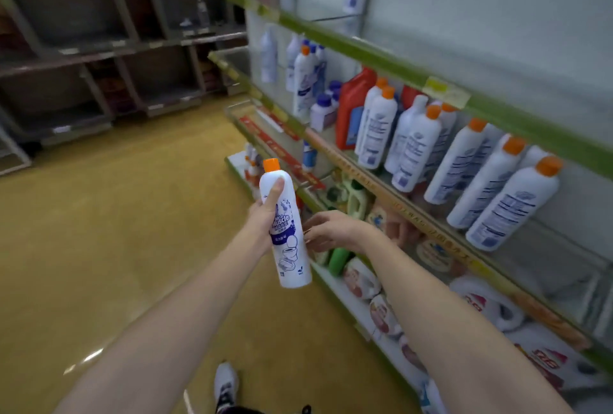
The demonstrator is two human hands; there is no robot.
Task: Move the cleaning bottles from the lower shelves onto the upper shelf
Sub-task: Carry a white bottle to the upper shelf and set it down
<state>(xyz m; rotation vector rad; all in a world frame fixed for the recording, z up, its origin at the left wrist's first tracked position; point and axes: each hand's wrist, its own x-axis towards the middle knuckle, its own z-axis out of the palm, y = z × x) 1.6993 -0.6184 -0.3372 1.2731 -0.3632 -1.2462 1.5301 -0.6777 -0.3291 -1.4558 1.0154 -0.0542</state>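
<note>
Held out at frame centre, the cleaning bottle [286, 224] stands nearly upright, orange cap up, long axis vertical, the left hand [263, 221] wrapped round its middle. Beside its base the right hand [326, 231] hovers with relaxed fingers, holding nothing. A one-handed lift could tip neighbouring shelf bottles [411, 151].

The bottle [286, 228] is smooth, glossy white plastic with an orange plastic cap and a printed label (blue on white). The floor [109, 214] looks polished, catching streaks of light.
</note>
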